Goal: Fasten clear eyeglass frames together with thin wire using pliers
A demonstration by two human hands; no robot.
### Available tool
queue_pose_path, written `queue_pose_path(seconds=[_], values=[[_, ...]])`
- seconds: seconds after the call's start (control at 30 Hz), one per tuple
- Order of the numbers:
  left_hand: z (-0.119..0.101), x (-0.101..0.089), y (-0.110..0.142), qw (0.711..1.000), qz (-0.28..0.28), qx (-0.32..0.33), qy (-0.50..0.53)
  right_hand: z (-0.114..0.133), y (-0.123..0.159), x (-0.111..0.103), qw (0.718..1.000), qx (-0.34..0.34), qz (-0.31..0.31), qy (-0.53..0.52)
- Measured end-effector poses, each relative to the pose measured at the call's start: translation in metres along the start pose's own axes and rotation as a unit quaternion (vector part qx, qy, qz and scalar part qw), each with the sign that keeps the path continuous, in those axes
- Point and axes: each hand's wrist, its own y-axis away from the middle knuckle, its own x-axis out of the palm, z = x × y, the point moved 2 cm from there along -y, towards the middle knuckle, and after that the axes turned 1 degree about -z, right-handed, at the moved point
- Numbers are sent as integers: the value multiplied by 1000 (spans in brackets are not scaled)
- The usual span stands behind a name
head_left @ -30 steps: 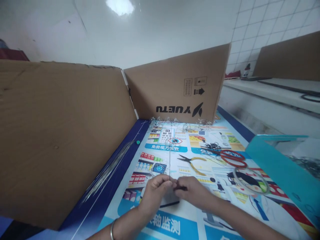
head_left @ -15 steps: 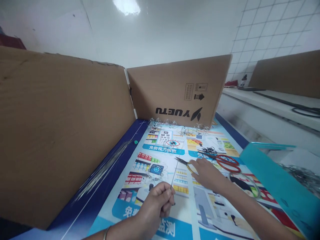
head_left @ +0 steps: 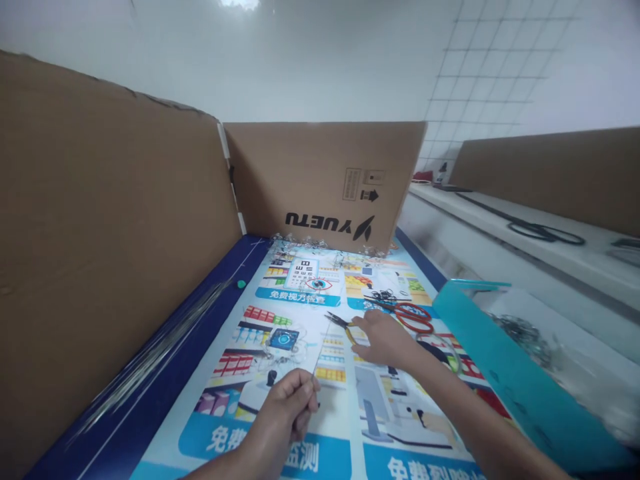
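My left hand (head_left: 293,410) is closed in a pinch on a thin wire (head_left: 320,350), which slants up and away from the fingers. My right hand (head_left: 383,337) is wrapped round the yellow handles of a pair of pliers (head_left: 340,322). The pliers' dark jaws point left, beside the wire's upper end; whether they touch it I cannot tell. Behind my right hand lie red-handled scissors (head_left: 414,317), with a small heap of black pieces (head_left: 383,295) by their blades. A bundle of straight wires (head_left: 165,350) lies along the left of the table.
Cardboard panels stand at the left (head_left: 115,253) and the back (head_left: 320,173). Tangled clear and wire bits (head_left: 320,245) line the back panel's foot. A teal box (head_left: 500,373) on the right holds a pile of metal pieces (head_left: 520,337). A white ledge (head_left: 450,207) runs beyond it.
The view has turned to the right, so everything sits further left in it. Both hands keep their grips, and the pliers stay near the wire's upper end.
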Motion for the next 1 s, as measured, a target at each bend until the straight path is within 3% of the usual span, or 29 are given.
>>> queue_pose_path(seconds=[0.07,0.17,0.27,0.37,0.5,0.63,0.83,1.0], values=[[3,-1,-1,1000,4,-3,1,-16,1,-5,1000,15,12,5],[3,-1,-1,1000,13,-12,-8,-55,3,-9,995,92,19,27],[0,0,0,1000,8,-17,-17,-89,6,-3,989,136,34,36],[-3,1,1,1000,1,-22,-11,-105,4,10,989,137,44,25],[-7,2,4,1000,5,-20,-7,-111,-3,24,992,123,41,7],[-10,4,7,1000,8,-28,-4,-114,-5,22,993,117,27,-9],[-10,3,7,1000,0,-31,5,-120,9,-16,990,133,-28,-44],[-10,2,5,1000,-6,-26,11,-87,20,-43,985,68,-32,-158]])
